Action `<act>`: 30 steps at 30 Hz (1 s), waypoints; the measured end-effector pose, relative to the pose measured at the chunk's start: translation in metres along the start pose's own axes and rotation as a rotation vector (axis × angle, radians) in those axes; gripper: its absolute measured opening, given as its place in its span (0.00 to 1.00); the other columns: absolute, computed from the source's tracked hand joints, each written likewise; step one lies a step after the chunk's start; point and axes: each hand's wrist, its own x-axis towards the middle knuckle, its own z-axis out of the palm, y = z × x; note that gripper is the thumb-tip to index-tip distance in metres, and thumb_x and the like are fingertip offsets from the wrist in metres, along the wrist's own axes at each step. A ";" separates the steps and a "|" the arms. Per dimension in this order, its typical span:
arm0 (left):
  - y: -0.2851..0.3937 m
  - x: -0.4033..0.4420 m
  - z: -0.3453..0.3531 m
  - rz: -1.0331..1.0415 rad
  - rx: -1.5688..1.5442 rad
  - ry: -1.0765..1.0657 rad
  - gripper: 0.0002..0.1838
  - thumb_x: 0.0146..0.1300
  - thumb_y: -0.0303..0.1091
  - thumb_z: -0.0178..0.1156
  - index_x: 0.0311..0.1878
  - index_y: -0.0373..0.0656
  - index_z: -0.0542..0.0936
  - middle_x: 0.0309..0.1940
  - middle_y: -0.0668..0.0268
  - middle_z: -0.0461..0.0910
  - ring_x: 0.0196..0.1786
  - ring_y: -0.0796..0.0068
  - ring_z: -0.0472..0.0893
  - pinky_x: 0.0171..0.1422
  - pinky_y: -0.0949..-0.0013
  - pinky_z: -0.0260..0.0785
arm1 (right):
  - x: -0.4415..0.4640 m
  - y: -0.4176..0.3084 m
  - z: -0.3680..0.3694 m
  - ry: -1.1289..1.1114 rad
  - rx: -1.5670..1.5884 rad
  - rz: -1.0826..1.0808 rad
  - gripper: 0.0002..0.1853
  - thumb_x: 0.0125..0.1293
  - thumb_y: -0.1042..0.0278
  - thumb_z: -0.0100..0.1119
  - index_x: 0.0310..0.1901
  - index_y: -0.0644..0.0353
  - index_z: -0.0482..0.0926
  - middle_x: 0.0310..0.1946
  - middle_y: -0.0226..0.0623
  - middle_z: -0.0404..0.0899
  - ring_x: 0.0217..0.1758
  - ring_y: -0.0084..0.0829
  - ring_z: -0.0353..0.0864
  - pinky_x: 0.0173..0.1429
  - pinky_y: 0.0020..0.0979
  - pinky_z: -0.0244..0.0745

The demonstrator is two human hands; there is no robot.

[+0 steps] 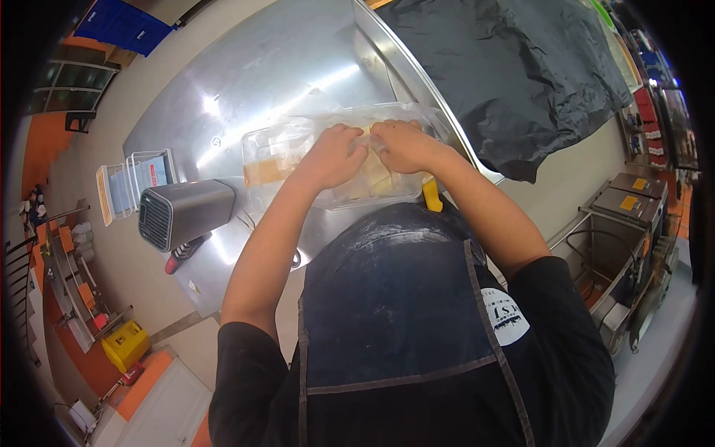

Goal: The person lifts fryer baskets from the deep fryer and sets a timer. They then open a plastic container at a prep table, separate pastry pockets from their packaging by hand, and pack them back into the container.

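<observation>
The clear bag (356, 182) looks thin, soft and slippery, likely light and easily torn, so a hold on gathered folds of its film should serve better than one on a flat stretch. It lies in the tub (257, 195) on the surface (275, 59), directly under both hands. The left hand (341, 155) and right hand (402, 145) touch it side by side, fingers curled, though glare hides whether they pinch the film.
</observation>
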 end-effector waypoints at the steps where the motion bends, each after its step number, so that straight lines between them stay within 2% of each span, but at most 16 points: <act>1: 0.002 0.000 0.000 -0.007 0.025 -0.051 0.24 0.65 0.42 0.58 0.57 0.32 0.80 0.51 0.46 0.80 0.59 0.45 0.77 0.67 0.53 0.68 | 0.000 0.001 0.002 -0.008 0.020 -0.017 0.25 0.63 0.64 0.58 0.62 0.56 0.77 0.58 0.46 0.79 0.65 0.46 0.77 0.68 0.52 0.63; 3: 0.007 -0.003 -0.002 -0.021 0.075 -0.153 0.25 0.63 0.44 0.60 0.56 0.34 0.81 0.51 0.47 0.80 0.58 0.45 0.78 0.67 0.52 0.68 | -0.004 0.000 0.003 -0.024 0.061 -0.051 0.24 0.63 0.64 0.58 0.62 0.56 0.77 0.58 0.45 0.79 0.65 0.45 0.77 0.66 0.53 0.64; 6: 0.020 -0.008 -0.007 -0.031 0.151 -0.197 0.25 0.59 0.45 0.64 0.55 0.37 0.82 0.49 0.49 0.80 0.57 0.46 0.78 0.64 0.52 0.70 | -0.010 -0.010 -0.005 -0.193 -0.049 -0.020 0.26 0.63 0.62 0.59 0.63 0.58 0.76 0.57 0.45 0.79 0.64 0.45 0.77 0.65 0.52 0.62; 9: 0.026 -0.015 -0.009 0.014 0.158 -0.244 0.25 0.57 0.42 0.68 0.55 0.40 0.81 0.48 0.50 0.81 0.57 0.48 0.78 0.61 0.53 0.70 | -0.022 -0.013 0.000 -0.126 -0.036 -0.047 0.28 0.63 0.62 0.61 0.64 0.59 0.73 0.57 0.45 0.78 0.64 0.45 0.76 0.66 0.51 0.60; 12: 0.027 -0.029 0.000 0.117 0.040 -0.084 0.26 0.54 0.38 0.71 0.56 0.41 0.79 0.48 0.51 0.81 0.56 0.48 0.79 0.59 0.53 0.71 | -0.040 -0.017 -0.003 -0.170 -0.022 -0.077 0.29 0.62 0.62 0.63 0.66 0.59 0.72 0.56 0.45 0.78 0.64 0.45 0.75 0.70 0.51 0.58; 15: 0.028 -0.038 0.006 0.069 0.006 -0.123 0.26 0.54 0.38 0.72 0.55 0.42 0.77 0.47 0.52 0.81 0.53 0.48 0.80 0.58 0.54 0.71 | -0.061 -0.019 0.001 -0.029 -0.003 -0.180 0.31 0.62 0.63 0.65 0.66 0.59 0.71 0.56 0.47 0.77 0.64 0.45 0.75 0.72 0.53 0.56; 18: 0.033 -0.042 0.011 0.104 0.033 -0.076 0.23 0.55 0.40 0.71 0.53 0.45 0.78 0.37 0.56 0.82 0.44 0.50 0.82 0.51 0.52 0.72 | -0.074 -0.021 -0.007 -0.060 0.050 -0.239 0.30 0.64 0.61 0.64 0.67 0.62 0.70 0.57 0.47 0.77 0.65 0.45 0.74 0.74 0.52 0.54; 21: 0.041 -0.041 0.010 0.116 0.063 -0.151 0.21 0.55 0.40 0.71 0.52 0.47 0.80 0.35 0.60 0.84 0.42 0.54 0.84 0.49 0.53 0.72 | -0.073 -0.011 -0.027 -0.221 0.206 -0.334 0.26 0.69 0.59 0.60 0.64 0.62 0.73 0.57 0.48 0.79 0.64 0.48 0.76 0.70 0.46 0.62; 24: 0.041 -0.044 0.013 0.094 0.078 -0.210 0.18 0.55 0.38 0.70 0.49 0.49 0.82 0.36 0.64 0.84 0.42 0.57 0.84 0.46 0.53 0.71 | -0.053 -0.008 -0.058 -0.538 0.434 -0.077 0.21 0.73 0.59 0.55 0.61 0.63 0.76 0.55 0.51 0.81 0.60 0.50 0.79 0.65 0.43 0.70; 27: 0.040 -0.049 0.017 0.120 0.050 -0.122 0.16 0.54 0.36 0.69 0.47 0.50 0.83 0.35 0.67 0.84 0.42 0.59 0.84 0.45 0.54 0.70 | -0.036 -0.007 -0.035 -0.034 0.448 0.089 0.16 0.76 0.64 0.52 0.56 0.67 0.79 0.51 0.50 0.83 0.58 0.50 0.81 0.62 0.39 0.74; 30: 0.041 -0.054 0.018 0.076 0.090 -0.176 0.19 0.52 0.34 0.70 0.50 0.53 0.85 0.40 0.69 0.86 0.44 0.64 0.84 0.50 0.59 0.70 | -0.024 -0.006 -0.020 0.102 0.242 0.066 0.14 0.76 0.70 0.49 0.55 0.66 0.80 0.51 0.50 0.83 0.58 0.51 0.80 0.62 0.43 0.73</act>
